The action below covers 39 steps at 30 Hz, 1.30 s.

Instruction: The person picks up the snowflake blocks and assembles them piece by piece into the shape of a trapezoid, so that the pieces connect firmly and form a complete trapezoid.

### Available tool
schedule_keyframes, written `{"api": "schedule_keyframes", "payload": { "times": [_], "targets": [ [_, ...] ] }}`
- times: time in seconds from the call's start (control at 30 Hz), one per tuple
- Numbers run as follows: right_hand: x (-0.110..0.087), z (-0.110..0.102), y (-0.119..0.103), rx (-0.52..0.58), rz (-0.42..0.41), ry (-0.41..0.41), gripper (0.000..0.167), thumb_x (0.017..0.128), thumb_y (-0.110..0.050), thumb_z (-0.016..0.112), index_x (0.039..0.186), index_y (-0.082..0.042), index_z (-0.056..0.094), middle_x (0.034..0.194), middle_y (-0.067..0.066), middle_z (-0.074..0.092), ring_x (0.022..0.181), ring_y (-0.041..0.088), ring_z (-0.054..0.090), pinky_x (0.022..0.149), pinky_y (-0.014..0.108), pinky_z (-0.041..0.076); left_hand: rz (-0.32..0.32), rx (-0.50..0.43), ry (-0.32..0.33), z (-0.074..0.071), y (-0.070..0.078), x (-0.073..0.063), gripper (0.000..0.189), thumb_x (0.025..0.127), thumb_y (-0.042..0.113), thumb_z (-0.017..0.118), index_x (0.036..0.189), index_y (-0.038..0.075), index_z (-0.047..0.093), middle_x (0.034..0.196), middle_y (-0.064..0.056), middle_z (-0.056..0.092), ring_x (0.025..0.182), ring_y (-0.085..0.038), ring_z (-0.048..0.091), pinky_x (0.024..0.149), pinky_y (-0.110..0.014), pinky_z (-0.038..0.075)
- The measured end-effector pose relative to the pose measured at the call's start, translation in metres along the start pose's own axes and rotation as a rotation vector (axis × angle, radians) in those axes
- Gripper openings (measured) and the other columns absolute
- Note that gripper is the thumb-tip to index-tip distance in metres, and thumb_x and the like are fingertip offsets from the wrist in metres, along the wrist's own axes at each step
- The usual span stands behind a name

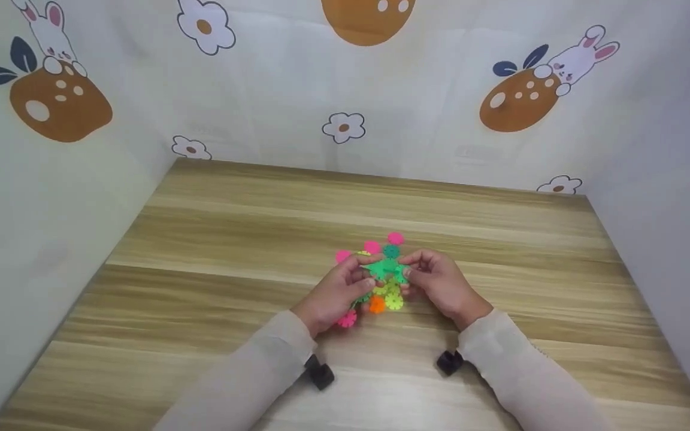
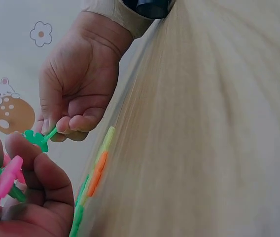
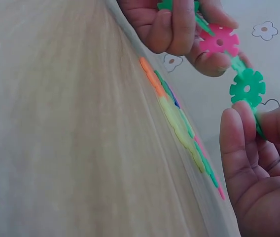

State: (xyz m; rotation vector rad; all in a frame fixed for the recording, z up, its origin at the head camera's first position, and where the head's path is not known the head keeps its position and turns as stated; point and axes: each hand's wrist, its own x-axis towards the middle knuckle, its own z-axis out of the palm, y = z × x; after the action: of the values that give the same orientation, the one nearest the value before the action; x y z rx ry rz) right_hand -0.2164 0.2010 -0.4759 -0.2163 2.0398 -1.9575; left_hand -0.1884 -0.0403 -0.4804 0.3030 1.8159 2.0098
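Both hands work on one small chain of notched plastic snowflake discs, held above the wooden table. My left hand grips its left part; in the left wrist view a pink disc and green ones show among the curled fingers. The right hand pinches a green disc at the other end between thumb and fingers. Between the hands, the right wrist view shows a pink disc slotted to green ones, with an upright green disc just above the right fingertips. The left fingers partly hide the chain.
Loose notched discs lie flat on the table under and around the hands: an orange disc, a yellow disc, a pink disc and several others. Patterned cloth walls enclose the table at the back and sides.
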Motion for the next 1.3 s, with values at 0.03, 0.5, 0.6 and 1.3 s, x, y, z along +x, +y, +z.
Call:
{"api": "schedule_keyframes", "payload": {
  "times": [0.03, 0.5, 0.6, 1.3],
  "targets": [
    [0.0, 0.0, 0.0, 0.001, -0.002, 0.003, 0.021, 0.1, 0.005, 0.059, 0.12, 0.008, 0.063, 0.094, 0.007, 0.066, 0.075, 0.015, 0.07, 0.075, 0.032, 0.064, 0.004, 0.0, -0.004, 0.0, 0.001, 0.0, 0.046, 0.108, 0.007, 0.056, 0.152, 0.017, 0.051, 0.131, -0.016, 0.066, 0.118, -0.029, 0.063, 0.073, -0.026, 0.057],
    [0.001, -0.001, 0.001, 0.033, -0.017, -0.002, 0.025, 0.101, 0.003, 0.06, 0.125, 0.01, 0.062, 0.097, 0.007, 0.066, 0.079, 0.014, 0.069, 0.077, 0.028, 0.063, 0.035, -0.038, 0.015, 0.006, 0.0, -0.003, 0.047, 0.107, 0.005, 0.056, 0.153, 0.011, 0.049, 0.13, -0.023, 0.064, 0.117, -0.033, 0.063, 0.071, -0.023, 0.056],
    [0.001, -0.001, 0.001, 0.037, -0.016, -0.018, 0.027, 0.102, 0.001, 0.059, 0.127, 0.01, 0.062, 0.097, 0.007, 0.065, 0.078, 0.014, 0.069, 0.077, 0.028, 0.063, 0.019, -0.06, 0.034, 0.006, -0.003, -0.001, 0.045, 0.108, 0.008, 0.054, 0.152, 0.01, 0.049, 0.132, -0.022, 0.063, 0.119, -0.03, 0.064, 0.072, -0.024, 0.056],
    [-0.002, -0.011, -0.006, -0.542, 0.104, -0.164, 0.032, 0.093, 0.0, 0.063, 0.121, -0.01, 0.075, 0.067, -0.001, 0.052, 0.049, 0.012, 0.047, 0.052, 0.026, 0.05, -0.106, -0.118, 0.113, -0.002, -0.006, 0.0, 0.024, 0.097, 0.01, 0.049, 0.12, 0.016, 0.043, 0.119, -0.013, 0.064, 0.067, -0.016, 0.057, 0.059, -0.024, 0.05]
  ]
}}
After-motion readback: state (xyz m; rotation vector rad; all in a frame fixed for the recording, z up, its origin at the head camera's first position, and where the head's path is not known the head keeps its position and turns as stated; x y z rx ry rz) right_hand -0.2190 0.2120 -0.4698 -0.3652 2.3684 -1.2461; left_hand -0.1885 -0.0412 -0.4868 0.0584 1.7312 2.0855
